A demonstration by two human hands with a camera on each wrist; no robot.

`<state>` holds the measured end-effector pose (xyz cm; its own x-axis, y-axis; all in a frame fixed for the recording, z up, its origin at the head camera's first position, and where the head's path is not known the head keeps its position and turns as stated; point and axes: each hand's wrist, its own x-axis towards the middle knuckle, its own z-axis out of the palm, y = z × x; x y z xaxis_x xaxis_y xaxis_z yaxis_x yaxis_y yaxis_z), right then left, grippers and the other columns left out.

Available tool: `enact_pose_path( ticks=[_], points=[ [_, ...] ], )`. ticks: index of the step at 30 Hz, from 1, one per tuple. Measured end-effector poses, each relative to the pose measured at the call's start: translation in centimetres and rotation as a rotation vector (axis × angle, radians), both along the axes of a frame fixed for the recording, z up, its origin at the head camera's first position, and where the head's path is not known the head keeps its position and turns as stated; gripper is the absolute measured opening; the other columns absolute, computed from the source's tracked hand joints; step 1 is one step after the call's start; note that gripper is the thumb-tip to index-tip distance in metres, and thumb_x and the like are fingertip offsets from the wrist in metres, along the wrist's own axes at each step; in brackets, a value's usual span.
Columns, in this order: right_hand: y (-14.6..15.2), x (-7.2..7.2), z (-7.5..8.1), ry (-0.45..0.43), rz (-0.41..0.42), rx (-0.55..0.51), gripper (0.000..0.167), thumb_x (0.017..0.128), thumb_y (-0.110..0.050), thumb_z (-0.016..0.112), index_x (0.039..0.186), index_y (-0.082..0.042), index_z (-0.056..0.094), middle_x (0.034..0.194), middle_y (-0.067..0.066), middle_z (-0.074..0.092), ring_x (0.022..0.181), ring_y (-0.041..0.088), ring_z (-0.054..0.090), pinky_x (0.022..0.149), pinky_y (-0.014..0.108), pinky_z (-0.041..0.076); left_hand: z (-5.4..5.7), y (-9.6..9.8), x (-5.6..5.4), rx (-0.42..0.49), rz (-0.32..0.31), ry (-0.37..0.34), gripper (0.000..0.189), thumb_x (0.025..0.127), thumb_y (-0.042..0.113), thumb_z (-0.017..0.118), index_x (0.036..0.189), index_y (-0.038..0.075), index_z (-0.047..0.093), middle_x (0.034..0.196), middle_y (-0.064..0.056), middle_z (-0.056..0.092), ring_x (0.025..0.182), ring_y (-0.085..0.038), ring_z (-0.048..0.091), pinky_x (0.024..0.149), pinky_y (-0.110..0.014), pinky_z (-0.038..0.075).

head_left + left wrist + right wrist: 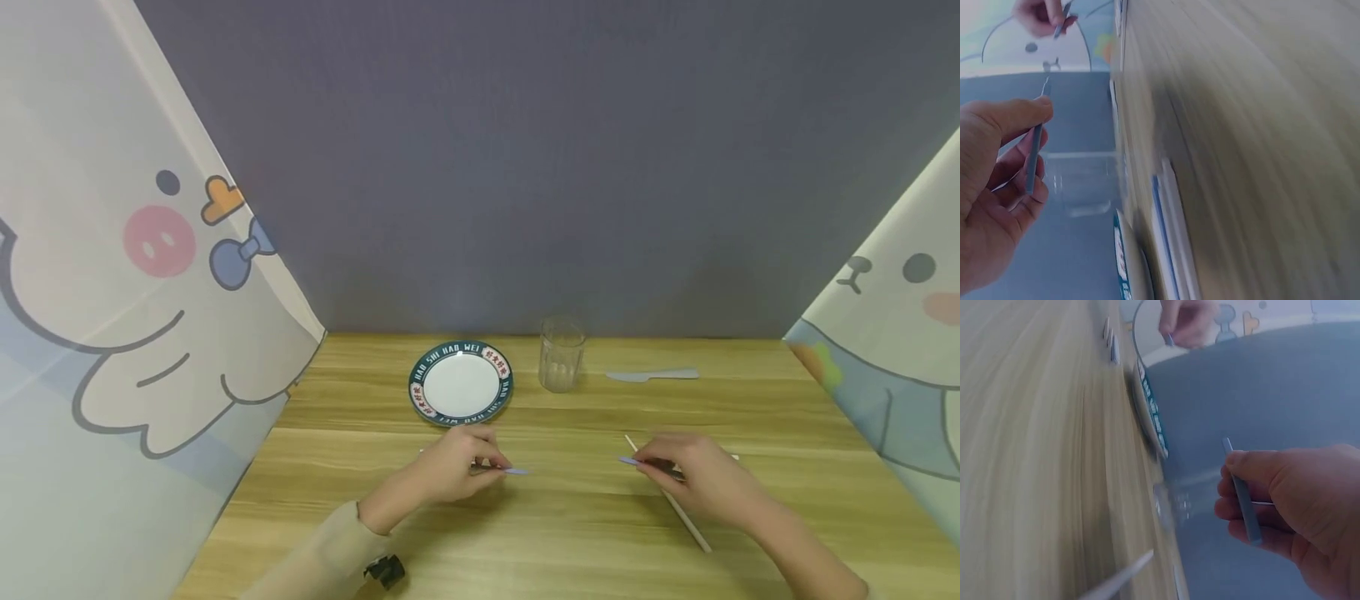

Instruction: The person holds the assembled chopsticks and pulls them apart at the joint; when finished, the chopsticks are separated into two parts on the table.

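My left hand (450,468) pinches a slim grey-purple stick (1034,156) between thumb and fingers, above the table in front of the plate. A similar slim stick (1246,509) is pinched in my right hand (701,475), at the right. Both sticks point inward, their pale purple ends showing in the head view; their exact kind cannot be told. Under the right hand lies a long pale thin rod (688,523), partly covered by the hand. Several narrow white and blue pieces (1175,237) lie on the table below the left hand, mostly hidden in the head view.
Behind the left hand is a white plate with a dark green lettered rim (417,377). A clear drinking glass (561,358) stands right of it, and a pale knife (652,375) lies farther right. Grey and cartoon-printed panels (480,167) enclose the wooden table (570,533).
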<state>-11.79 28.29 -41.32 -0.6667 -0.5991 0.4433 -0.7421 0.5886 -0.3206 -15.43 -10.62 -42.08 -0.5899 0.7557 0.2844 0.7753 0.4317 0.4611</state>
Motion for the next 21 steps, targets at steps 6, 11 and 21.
enact_pose_path(
  ticks=[6, 11, 21],
  points=[
    [3.1, 0.5, -1.3, -0.04, 0.066, -0.01, 0.033, 0.08, 0.004, 0.087, 0.096, -0.021, 0.073, 0.085, -0.016, 0.07, 0.076, -0.012, 0.058, 0.063, 0.008, 0.049, -0.5, -2.6, -0.3, -0.05, 0.031, -0.048, 0.006, 0.089, 0.011, 0.086, 0.095, 0.013, 0.085, 0.089, 0.006, 0.072, 0.079, 0.005, 0.06, 0.071, -0.007, 0.052],
    [5.4, 1.0, -2.6, -0.033, 0.092, -0.027, 0.042, 0.074, 0.006, 0.089, 0.097, -0.024, 0.072, 0.089, -0.016, 0.07, 0.079, -0.009, 0.061, 0.067, 0.008, 0.049, 0.1, -4.2, -0.4, -0.087, 0.048, -0.103, 0.004, 0.09, 0.013, 0.086, 0.091, 0.015, 0.083, 0.085, 0.009, 0.071, 0.074, 0.006, 0.056, 0.064, -0.01, 0.051],
    [9.0, 1.8, -3.8, -0.045, 0.079, -0.032, 0.046, 0.067, 0.01, 0.09, 0.094, -0.023, 0.075, 0.089, -0.014, 0.068, 0.078, -0.008, 0.062, 0.064, 0.005, 0.046, 0.2, -6.0, 0.5, -0.21, 0.078, -0.176, 0.005, 0.089, 0.015, 0.085, 0.088, 0.018, 0.081, 0.079, 0.015, 0.068, 0.071, 0.005, 0.055, 0.065, -0.011, 0.05]
  ],
)
